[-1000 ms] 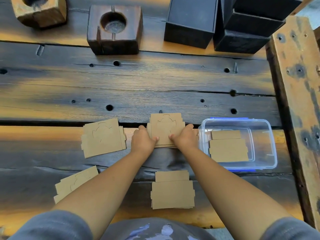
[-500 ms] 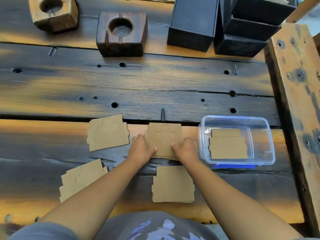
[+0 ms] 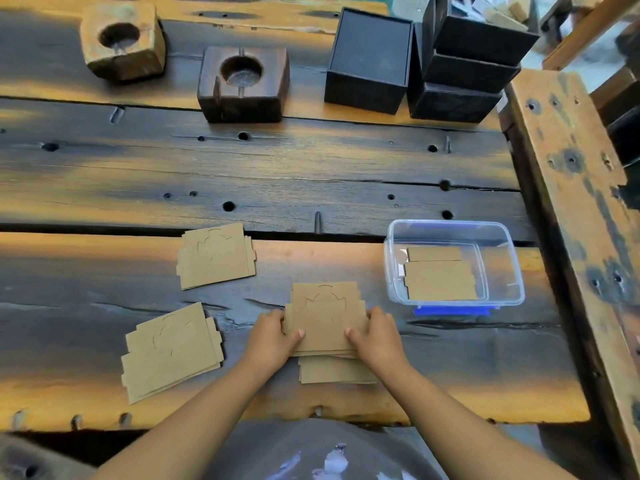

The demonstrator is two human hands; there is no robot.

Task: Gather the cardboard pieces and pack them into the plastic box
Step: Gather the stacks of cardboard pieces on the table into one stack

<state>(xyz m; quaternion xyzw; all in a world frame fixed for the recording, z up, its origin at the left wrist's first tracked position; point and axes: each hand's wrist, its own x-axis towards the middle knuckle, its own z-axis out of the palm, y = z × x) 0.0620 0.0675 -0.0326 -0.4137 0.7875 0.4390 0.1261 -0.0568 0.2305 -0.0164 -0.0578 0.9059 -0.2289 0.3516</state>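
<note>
My left hand (image 3: 273, 336) and my right hand (image 3: 375, 336) grip a stack of brown cardboard pieces (image 3: 325, 315) by its left and right edges. That stack partly overlaps a second stack (image 3: 334, 370) lying nearer to me. Two more stacks lie on the table: one at the left front (image 3: 171, 351) and one further back (image 3: 214, 256). The clear plastic box (image 3: 498, 268) with a blue clip stands to the right of my hands, with cardboard pieces (image 3: 440, 278) lying flat inside it.
Two wooden blocks with round holes (image 3: 123, 39) (image 3: 244, 83) and several black boxes (image 3: 369, 60) (image 3: 464, 64) stand along the far side of the plank table. A weathered wooden beam (image 3: 575, 188) runs down the right side, close to the plastic box.
Both hands have pulled the held cardboard stack toward me, from beside the far stack to over the near stack.
</note>
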